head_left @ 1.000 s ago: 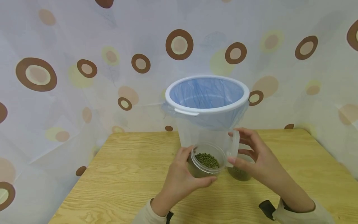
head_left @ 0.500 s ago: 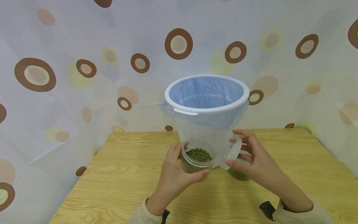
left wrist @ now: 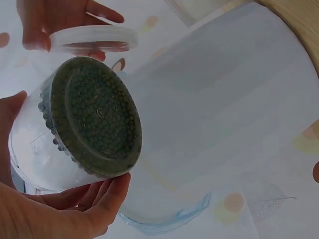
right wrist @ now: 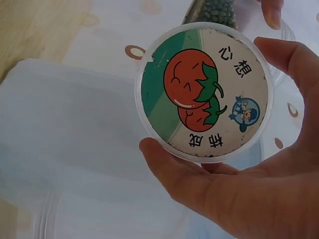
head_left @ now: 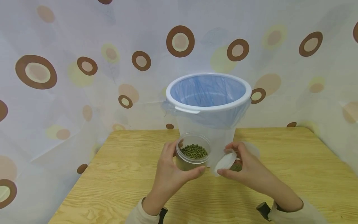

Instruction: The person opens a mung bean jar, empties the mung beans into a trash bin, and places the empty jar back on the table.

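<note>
My left hand (head_left: 169, 174) grips a clear plastic jar (head_left: 191, 165) round its side, with green mung beans (head_left: 195, 151) inside. The jar's mouth is uncovered and leans toward the head camera. In the left wrist view the beans show through its bottom (left wrist: 99, 114). A white round lid (head_left: 225, 163) is held by its edge in my right hand (head_left: 251, 169), just right of the jar and apart from it. The right wrist view shows a sticker (right wrist: 199, 94) of red cartoon fruit on the lid's top. Behind the right hand stands another clear container (head_left: 253, 150), partly hidden, with green contents.
A white bin (head_left: 208, 108) with a blue bag liner (head_left: 208, 90) stands right behind both hands, its rim above them. Below lies a wood-grain table (head_left: 126, 174). A patterned sheet (head_left: 112, 37) hangs behind and at the sides.
The left hand has moved the jar left, away from the lid. My right hand has lowered and tipped the lid from nearly upright to a flatter slant.
</note>
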A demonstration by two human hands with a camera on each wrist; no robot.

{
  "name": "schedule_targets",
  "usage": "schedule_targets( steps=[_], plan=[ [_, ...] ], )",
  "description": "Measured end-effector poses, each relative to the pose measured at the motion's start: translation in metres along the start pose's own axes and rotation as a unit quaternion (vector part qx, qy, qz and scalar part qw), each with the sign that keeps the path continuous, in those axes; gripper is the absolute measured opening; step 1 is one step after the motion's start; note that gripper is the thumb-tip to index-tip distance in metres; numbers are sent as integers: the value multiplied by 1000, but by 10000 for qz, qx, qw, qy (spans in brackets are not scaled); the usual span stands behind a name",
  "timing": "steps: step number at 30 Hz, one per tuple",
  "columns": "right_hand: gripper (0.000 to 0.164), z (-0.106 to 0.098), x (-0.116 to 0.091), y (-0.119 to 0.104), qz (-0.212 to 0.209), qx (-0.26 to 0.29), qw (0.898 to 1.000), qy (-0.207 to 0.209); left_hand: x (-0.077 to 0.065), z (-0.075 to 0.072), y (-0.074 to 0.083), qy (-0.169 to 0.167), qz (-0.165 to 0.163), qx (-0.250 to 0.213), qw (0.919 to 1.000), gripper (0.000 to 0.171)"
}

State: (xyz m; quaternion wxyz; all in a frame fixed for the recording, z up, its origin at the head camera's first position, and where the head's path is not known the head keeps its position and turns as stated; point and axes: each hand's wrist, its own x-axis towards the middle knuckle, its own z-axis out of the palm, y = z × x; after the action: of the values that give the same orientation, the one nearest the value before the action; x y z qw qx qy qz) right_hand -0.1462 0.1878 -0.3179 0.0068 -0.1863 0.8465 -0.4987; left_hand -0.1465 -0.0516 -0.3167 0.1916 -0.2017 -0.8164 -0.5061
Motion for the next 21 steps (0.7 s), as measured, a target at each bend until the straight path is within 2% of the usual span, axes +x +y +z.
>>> schedule_targets(
  steps=[5, 14, 21],
  plan=[
    [68, 7, 4, 6, -48, -572, 9983, -71, 0, -2, 1, 89, 74, 9, 9999, 84],
    [68, 18, 11, 13, -62, -1227, 9924, -107, -2, -4, 1, 195, 100, 17, 9998, 84],
    [64, 28, 14, 18, 63, -1433, 9890, -350, -3, -5, 1, 164, 0, -70, 9998, 84]
  ],
)
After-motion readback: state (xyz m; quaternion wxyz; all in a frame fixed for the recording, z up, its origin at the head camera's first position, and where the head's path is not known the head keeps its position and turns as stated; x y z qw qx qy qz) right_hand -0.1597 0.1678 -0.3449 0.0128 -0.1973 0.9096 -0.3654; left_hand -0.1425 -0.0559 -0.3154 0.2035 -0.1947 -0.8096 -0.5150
